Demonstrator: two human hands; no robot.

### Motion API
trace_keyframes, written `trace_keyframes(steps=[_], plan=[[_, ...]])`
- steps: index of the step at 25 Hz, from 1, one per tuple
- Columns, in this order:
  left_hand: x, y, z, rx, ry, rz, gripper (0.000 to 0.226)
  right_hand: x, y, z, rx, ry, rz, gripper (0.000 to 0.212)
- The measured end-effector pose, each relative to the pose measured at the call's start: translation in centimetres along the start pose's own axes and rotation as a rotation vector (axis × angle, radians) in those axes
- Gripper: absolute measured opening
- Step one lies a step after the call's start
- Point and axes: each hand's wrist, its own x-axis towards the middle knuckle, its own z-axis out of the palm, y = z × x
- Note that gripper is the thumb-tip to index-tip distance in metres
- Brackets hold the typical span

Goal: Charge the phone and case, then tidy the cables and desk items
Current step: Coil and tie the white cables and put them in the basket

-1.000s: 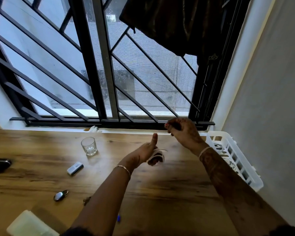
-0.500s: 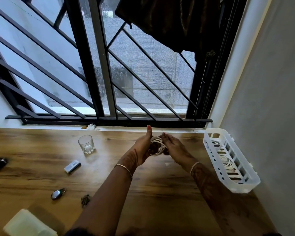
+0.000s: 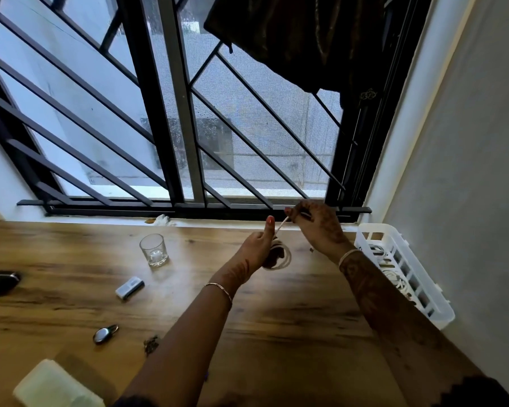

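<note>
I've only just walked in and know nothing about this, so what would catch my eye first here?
Two bare hands raised over the wooden desk near the window: the left hand holds a coiled white cable, and the right hand pulls its free end up taut. Against the right wall sits a white slotted basket with more cables inside. An empty glass stands to the left.

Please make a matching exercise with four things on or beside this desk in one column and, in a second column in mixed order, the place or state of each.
Things:
1. white cable
2. glass
3. white basket
4. sponge

Places or states:
A. at the near left edge of the desk
B. standing upright near the window
C. coiled in the left hand, its end pulled by the right hand
D. at the right wall, cables inside

Pairs: 1-C, 2-B, 3-D, 4-A
</note>
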Motion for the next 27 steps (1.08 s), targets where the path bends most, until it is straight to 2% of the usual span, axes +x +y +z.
trace_keyframes(steps=[2,4,7,11,14,16,18,20,23,27], plan=[[-0.2,0.8,0.2,-0.131,-0.019,-0.025,0.058,0.2,0.8,0.0,0.061,0.045,0.094,0.025],[-0.6,1.6,0.2,-0.401,-0.092,-0.039,0.045,-0.5,2.0,0.6,0.070,0.047,0.181,0.026],[-1.0,2.2,0.5,-0.758,-0.164,-0.034,0.036,-2.0,2.6,2.0,0.045,-0.054,0.246,0.017],[-0.8,2.5,0.8,-0.926,-0.002,-0.060,0.032,-3.5,1.0,3.1,0.000,-0.236,0.263,0.020],[0.1,2.0,0.3,-0.831,0.131,0.010,0.031,-4.8,-0.1,3.6,0.155,-0.325,0.364,0.031],[0.3,1.1,0.0,-0.540,0.193,0.097,0.031,-5.3,-0.7,4.1,0.239,-0.296,0.401,0.034],[0.0,0.5,0.1,-0.215,0.199,0.191,0.029,-5.5,-1.4,4.4,0.289,-0.256,0.429,0.026],[-0.1,0.1,-0.2,-0.034,0.204,0.239,0.029,-5.5,-1.8,4.7,0.268,-0.241,0.386,0.020],[-0.3,0.0,-0.9,0.046,0.156,0.286,0.032,-5.5,-1.8,4.2,0.221,-0.289,0.289,0.015],[-0.5,-0.7,-1.9,0.041,0.066,0.221,0.030,-5.4,-1.2,3.3,0.337,-0.539,0.223,0.043]])
